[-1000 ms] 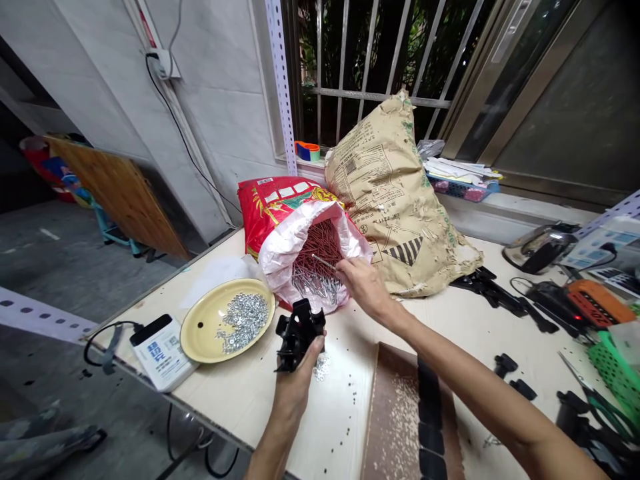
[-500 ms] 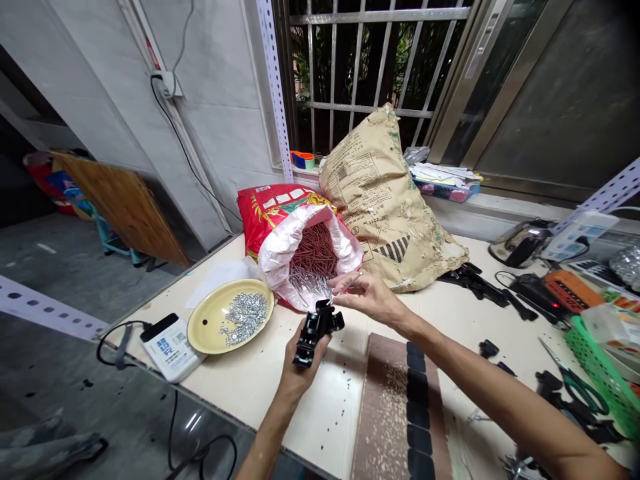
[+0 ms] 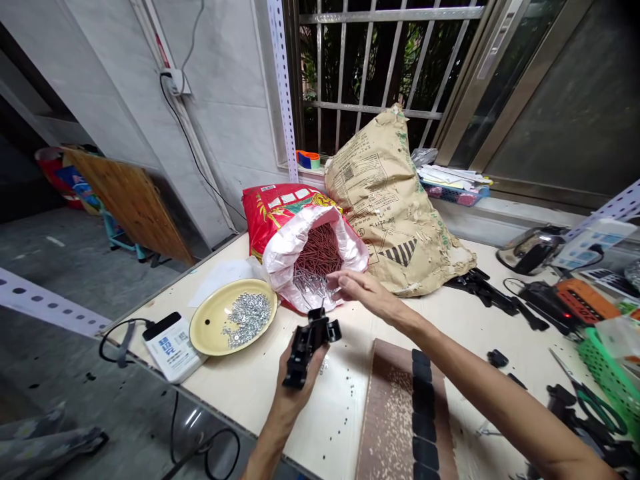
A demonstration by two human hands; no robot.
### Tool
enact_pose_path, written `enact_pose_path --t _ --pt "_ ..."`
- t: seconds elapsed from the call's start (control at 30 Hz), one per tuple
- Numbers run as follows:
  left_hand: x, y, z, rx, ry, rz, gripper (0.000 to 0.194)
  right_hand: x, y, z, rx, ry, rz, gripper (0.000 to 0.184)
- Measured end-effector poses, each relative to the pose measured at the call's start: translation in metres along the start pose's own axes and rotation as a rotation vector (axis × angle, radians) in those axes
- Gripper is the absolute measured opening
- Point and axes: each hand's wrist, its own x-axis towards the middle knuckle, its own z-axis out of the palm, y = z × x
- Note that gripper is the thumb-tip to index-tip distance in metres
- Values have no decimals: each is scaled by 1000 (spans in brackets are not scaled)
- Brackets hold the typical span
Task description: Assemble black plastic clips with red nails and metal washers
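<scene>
Left hand (image 3: pixel 295 373) gripping black plastic bracket (image 3: pixel 310 343) just below nail bag (image 3: pixel 313 263). Right hand (image 3: pixel 363 290) reaching into bag mouth, fingers loose, holding nothing visible. Points probably pricking fingertips if grabbing blind.

Matt black plastic part (image 3: pixel 309 341), shiny metal nails (image 3: pixel 316 263) in glossy plastic bag (image 3: pixel 285 253), rough brown paper sack (image 3: pixel 395 200).

white tiled wall (image 3: pixel 225 113), barred window (image 3: pixel 370 67), grey floor (image 3: pixel 55 267)
</scene>
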Motion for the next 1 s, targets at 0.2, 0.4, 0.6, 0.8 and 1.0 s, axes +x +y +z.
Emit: enact_pose_path --t 0.2,0.4,0.6,0.8,1.0 --pt "-2 4 -9 34 111 19 26 39 45 35 -869 -12 418 25" --pt "0 9 -11 73 100 90 28 57 58 73 -989 -8 474 22" --pt "4 8 -23 72 104 40 37 49 51 68 -1006 43 478 20" --pt "8 -7 -25 -119 84 -140 46 -7 33 30 -859 278 216 17" --pt "11 -8 -9 -369 -53 -148 52 -34 -9 8 -294 586 -89 13"
